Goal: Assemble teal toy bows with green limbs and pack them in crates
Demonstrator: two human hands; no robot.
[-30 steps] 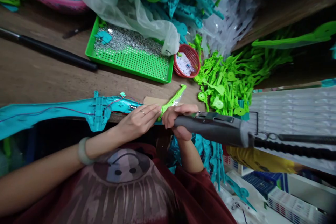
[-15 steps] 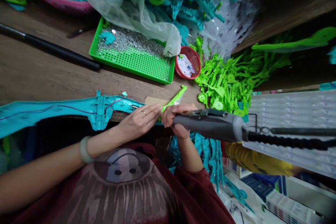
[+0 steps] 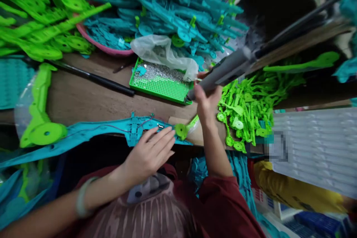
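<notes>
My right hand [image 3: 206, 100] is wrapped round a grey electric screwdriver [image 3: 227, 67]. Its tip points down at the near right corner of a perforated green tray [image 3: 156, 92], where small metal screws [image 3: 160, 73] lie heaped at the back. My left hand [image 3: 152, 152] rests with fingers stretched over the right part of a long blue plastic shell [image 3: 97, 128]. A thin dark red wire runs along that shell. At the shell's right end sits a lime-green piece [image 3: 181, 131] with a round end, close to my left fingertips.
A black-handled rod [image 3: 108, 84] lies left of the tray. Behind are a pink basin [image 3: 106, 49], a plastic bag [image 3: 164, 50] and piled blue parts [image 3: 173, 11]. Green parts heap up at right [image 3: 245, 108] and far left [image 3: 33, 11]. A yellow sleeve [image 3: 295, 189] shows at lower right.
My right hand has carried the screwdriver up and away from the green piece to the screw tray. My left hand has loosened, its fingers now spread over the blue shell. The view has shifted.
</notes>
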